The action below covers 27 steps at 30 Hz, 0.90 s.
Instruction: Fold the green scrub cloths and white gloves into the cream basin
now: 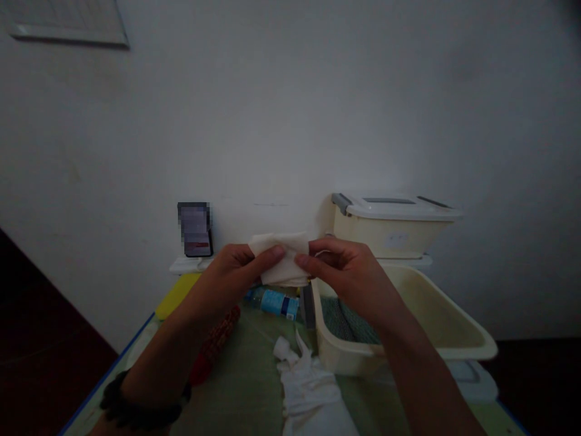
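Note:
A folded white cloth, layered into a small flat pad, is raised above the table between both hands. My left hand grips its left side, thumb pressed on the front face. At the right side my right hand pinches it between thumb and fingers. Some of the fingers behind the cloth are hidden. Below, a crumpled white fabric piece lies on the green tabletop. Under my left forearm a red patterned item is partly covered.
An open cream bin with dark green knitted fabric in it stands at the right. Behind it sits a lidded box. A blue-labelled bottle lies beyond the cloth. A phone leans on the wall, near a yellow item.

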Each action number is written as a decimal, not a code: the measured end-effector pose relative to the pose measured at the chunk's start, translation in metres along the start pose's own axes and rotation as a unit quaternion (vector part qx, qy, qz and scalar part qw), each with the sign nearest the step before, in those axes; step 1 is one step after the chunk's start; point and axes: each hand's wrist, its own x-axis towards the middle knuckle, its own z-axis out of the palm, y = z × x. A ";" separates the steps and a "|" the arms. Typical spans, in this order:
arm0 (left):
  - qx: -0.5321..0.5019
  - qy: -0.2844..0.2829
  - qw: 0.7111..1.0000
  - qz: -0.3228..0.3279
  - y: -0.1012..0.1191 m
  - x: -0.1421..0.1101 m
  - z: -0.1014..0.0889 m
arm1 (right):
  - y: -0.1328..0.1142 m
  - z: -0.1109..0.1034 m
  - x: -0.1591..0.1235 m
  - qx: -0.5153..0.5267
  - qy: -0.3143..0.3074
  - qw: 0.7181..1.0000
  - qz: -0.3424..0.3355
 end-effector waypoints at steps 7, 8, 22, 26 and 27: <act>-0.056 -0.070 0.996 -0.015 0.000 0.000 0.002 | 0.003 -0.001 0.002 0.051 0.021 0.998 0.000; -0.050 -0.074 0.996 -0.014 0.000 -0.001 0.002 | 0.003 -0.002 0.002 0.045 0.022 0.999 -0.002; 0.046 -0.109 0.992 -0.030 0.002 -0.003 0.000 | -0.005 -0.002 -0.001 -0.002 -0.015 1.000 0.008; 0.061 -0.111 0.991 -0.040 0.002 -0.003 -0.002 | -0.004 -0.001 -0.001 -0.004 0.002 1.000 -0.002; 0.066 -0.106 0.991 -0.042 0.002 -0.003 -0.002 | -0.003 -0.001 -0.001 -0.015 0.001 1.000 -0.013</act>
